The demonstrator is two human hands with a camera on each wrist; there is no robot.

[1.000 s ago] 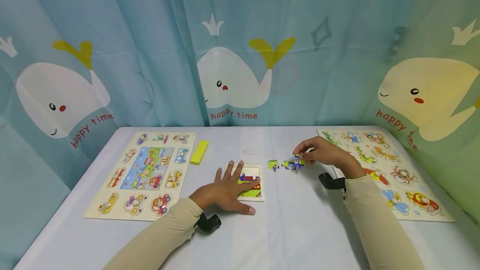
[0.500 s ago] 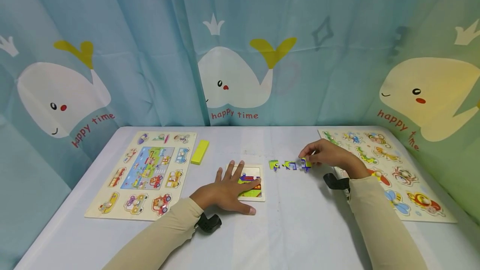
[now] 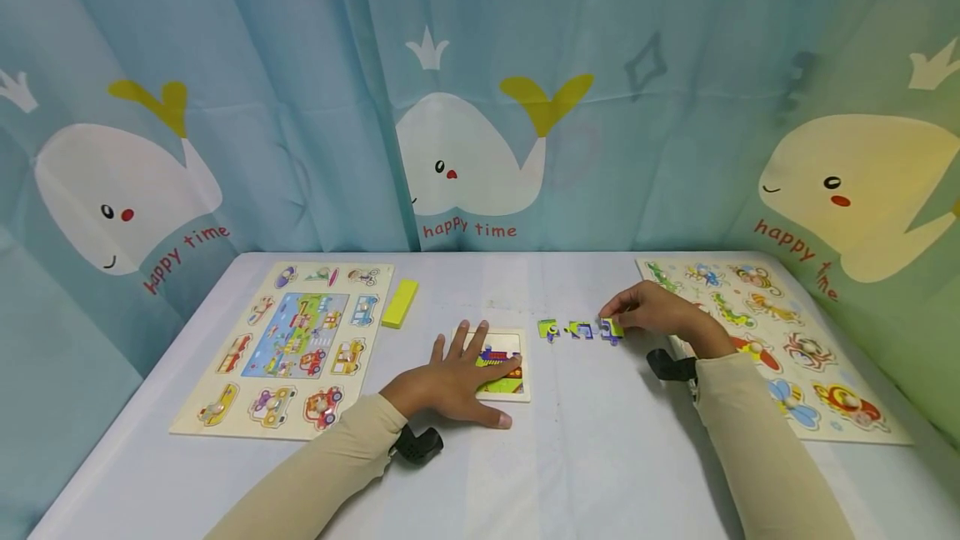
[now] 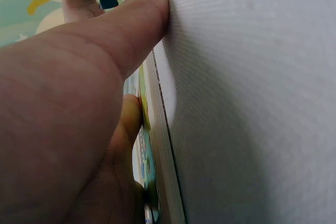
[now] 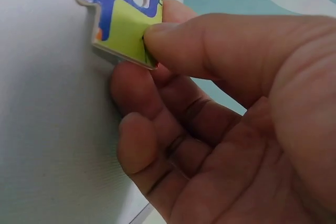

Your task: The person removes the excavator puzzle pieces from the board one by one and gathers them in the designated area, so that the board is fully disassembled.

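Note:
My left hand (image 3: pixel 450 382) lies spread over a small square puzzle board (image 3: pixel 504 397), fingers straight and thumb down on the tablecloth. Between its fingers a partly filled train picture shows on the board. My right hand (image 3: pixel 654 311) pinches a green and purple jigsaw piece (image 5: pixel 128 27) between thumb and fingers at one edge. In the head view that piece is at the right end of a short row. Left of it lie a second jigsaw piece (image 3: pixel 580 330) and, closer to the board, a third jigsaw piece (image 3: pixel 548 330).
A large vehicle peg puzzle (image 3: pixel 225 419) lies at the left. Beside it is a yellow block (image 3: pixel 401 304). An insect peg puzzle (image 3: pixel 862 432) lies at the right, partly behind my right forearm. A whale-print curtain (image 3: pixel 480 23) closes off the table's far side.
My right hand has moved the pinched jigsaw piece slightly right, away from the middle piece, and lowered its angle a little. The left hand has stayed on the board.

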